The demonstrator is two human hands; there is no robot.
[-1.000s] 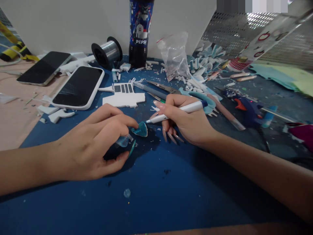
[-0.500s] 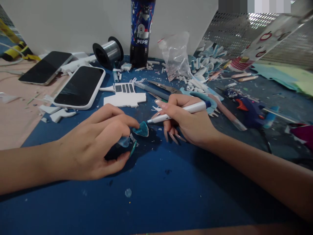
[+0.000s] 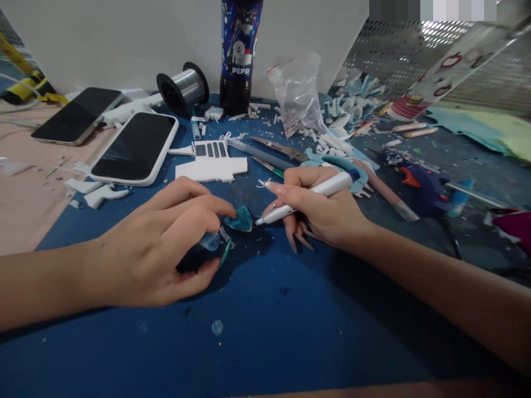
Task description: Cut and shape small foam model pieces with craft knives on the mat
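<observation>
My left hand (image 3: 166, 249) rests on the blue mat (image 3: 269, 331), fingers curled, its fingertips pressing a small teal piece (image 3: 239, 219) down; further small bluish pieces sit under the palm. My right hand (image 3: 323, 207) grips a white pen-shaped tool (image 3: 309, 196) with a blue end, its tip pointing left and down beside the teal piece's right edge. The tip looks just clear of the piece.
Two phones (image 3: 135, 146) (image 3: 78, 115) lie at the back left. A wire spool (image 3: 182, 91), a Pepsi bottle (image 3: 239, 55) and a plastic bag (image 3: 296, 94) stand behind. White foam cut-outs (image 3: 211, 163), scissors (image 3: 286, 150), scraps and a blue glue gun (image 3: 423, 185) lie around.
My right hand has shifted slightly down and right, and the tool's tip has come off the teal piece to its right side. The left hand has stayed put.
</observation>
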